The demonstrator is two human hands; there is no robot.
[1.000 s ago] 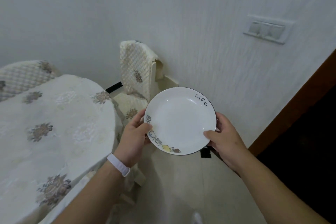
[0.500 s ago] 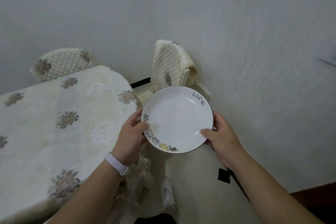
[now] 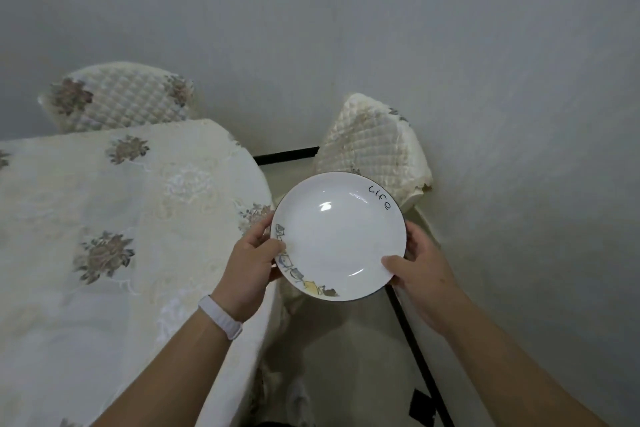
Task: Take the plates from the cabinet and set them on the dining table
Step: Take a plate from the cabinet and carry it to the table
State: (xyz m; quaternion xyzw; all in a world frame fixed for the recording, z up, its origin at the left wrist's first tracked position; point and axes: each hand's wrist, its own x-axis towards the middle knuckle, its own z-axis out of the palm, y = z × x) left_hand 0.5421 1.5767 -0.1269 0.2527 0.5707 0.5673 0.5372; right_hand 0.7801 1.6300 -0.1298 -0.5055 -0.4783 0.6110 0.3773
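A white plate (image 3: 337, 236) with a dark rim, the word "Life" and small cat drawings hangs in the air just right of the dining table's edge. My left hand (image 3: 251, 269) grips its left rim, thumb on top. My right hand (image 3: 420, 269) grips the right rim, thumb on the inner face. The dining table (image 3: 114, 236), under a cream floral tablecloth, fills the left half of the view. The cabinet is out of sight.
Two chairs with quilted cream covers stand by the table: one chair (image 3: 123, 97) behind it against the wall, another chair (image 3: 372, 146) just beyond the plate. A grey wall closes the far side and the right. Pale floor (image 3: 346, 357) lies below the plate.
The view has swung left toward the table, which now fills more of the frame. The wall switch and dark doorway have left the view. Both hands keep the same hold on the plate.
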